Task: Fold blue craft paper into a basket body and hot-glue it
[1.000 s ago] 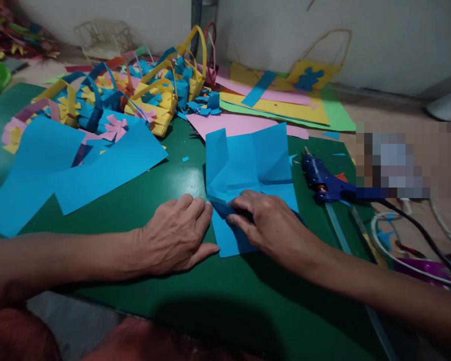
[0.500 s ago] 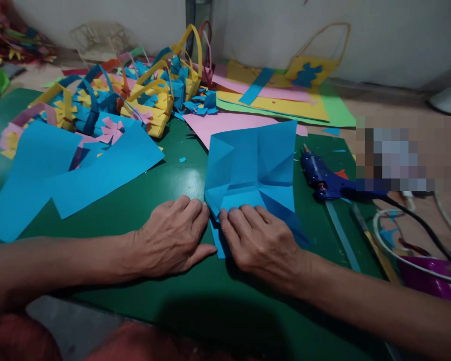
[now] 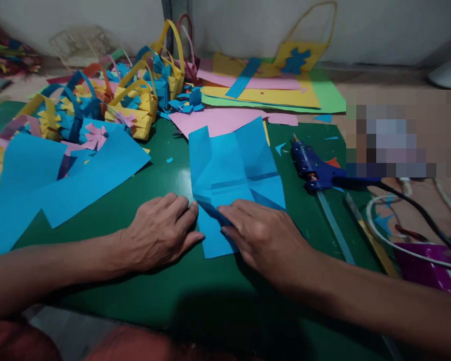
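A creased sheet of blue paper [image 3: 225,160] lies on the green tabletop, its upper part standing up in folds and its lower flap flat. At the sheet's left edge, my left hand [image 3: 165,230] has its fingers curled together on the edge, with the thumb stretched along the flap. My right hand [image 3: 265,233] is closed on the lower right part of the paper, pinching a fold between thumb and fingers. Part of the folded paper is hidden under that hand.
A blue glue gun [image 3: 311,168] with a clear glue stick lies right of the paper. Beside it rest a cutter knife [image 3: 368,235], cables and a purple container [image 3: 424,265]. Blue sheets [image 3: 97,180], small paper baskets [image 3: 135,110] and stacked coloured paper [image 3: 263,98] lie behind and left.
The lower flap of the blue paper now shows flat between my hands. My right hand has turned and pinches a fold. The view has shifted slightly to the right.
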The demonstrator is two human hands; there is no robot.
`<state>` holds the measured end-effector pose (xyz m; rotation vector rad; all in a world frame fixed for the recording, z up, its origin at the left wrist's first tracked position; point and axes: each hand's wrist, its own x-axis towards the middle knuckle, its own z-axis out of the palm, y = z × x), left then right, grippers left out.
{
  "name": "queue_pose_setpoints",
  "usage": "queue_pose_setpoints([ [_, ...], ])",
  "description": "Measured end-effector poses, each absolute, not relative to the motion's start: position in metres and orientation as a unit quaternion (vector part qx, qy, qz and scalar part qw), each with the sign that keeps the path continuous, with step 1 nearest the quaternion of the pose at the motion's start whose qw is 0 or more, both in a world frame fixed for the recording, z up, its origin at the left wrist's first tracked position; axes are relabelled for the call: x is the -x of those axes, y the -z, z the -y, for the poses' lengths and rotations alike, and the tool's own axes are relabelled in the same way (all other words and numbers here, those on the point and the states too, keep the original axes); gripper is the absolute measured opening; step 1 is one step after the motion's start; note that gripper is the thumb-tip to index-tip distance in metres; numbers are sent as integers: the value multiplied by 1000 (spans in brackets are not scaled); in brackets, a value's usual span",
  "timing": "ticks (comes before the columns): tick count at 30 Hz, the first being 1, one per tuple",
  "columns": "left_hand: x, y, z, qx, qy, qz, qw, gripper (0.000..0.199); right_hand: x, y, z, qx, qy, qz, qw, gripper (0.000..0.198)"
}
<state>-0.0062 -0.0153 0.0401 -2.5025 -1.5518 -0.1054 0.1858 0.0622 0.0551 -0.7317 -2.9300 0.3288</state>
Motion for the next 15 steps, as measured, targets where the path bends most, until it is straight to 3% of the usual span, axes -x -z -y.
queue_pose_setpoints([
  [8,7,-38,12,845,63,517,120,31,-173,-63,-66,280,-85,956,-31,12],
  [15,7,-39,13,844,55,518,128,32,-174,-52,-51,157,95,979,92,18],
])
